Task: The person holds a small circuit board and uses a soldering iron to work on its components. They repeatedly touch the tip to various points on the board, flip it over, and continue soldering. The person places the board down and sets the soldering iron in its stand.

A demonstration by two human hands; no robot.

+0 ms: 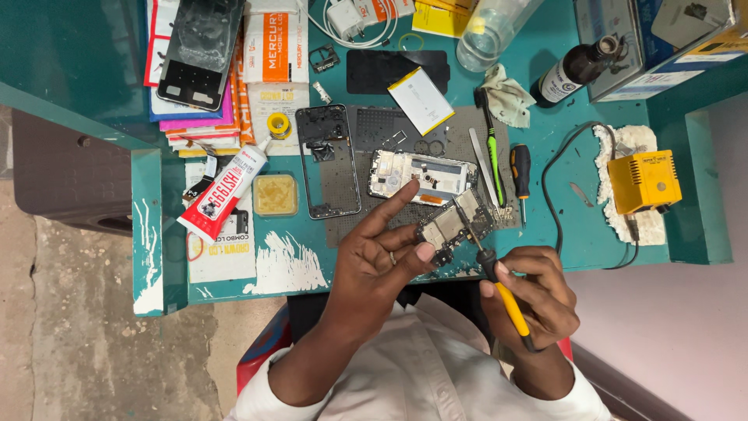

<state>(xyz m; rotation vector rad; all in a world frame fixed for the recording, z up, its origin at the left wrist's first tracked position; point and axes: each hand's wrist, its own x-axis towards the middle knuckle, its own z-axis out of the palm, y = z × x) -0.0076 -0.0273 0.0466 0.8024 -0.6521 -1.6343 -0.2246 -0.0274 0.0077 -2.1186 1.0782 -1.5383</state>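
My left hand (382, 253) pinches a small phone circuit board (453, 224) between thumb and fingers, lifted just above the near edge of the teal workbench (569, 226). My right hand (538, 292) grips a yellow-handled soldering iron (506, 300) like a pen, its dark tip touching the lower right of the board. Just beyond the board, an opened phone chassis (421, 175) lies on a grey work mat (374, 129), with a black phone frame (327, 160) to its left.
A white battery (421, 100), tweezers (483, 168), a green-handled brush (492, 152) and an orange-black screwdriver (520, 173) lie around the mat. A yellow soldering station (643, 181) sits right, a glue tube (224, 193) and flux tin (275, 195) left. A brown bottle (573, 72) and boxes stand behind.
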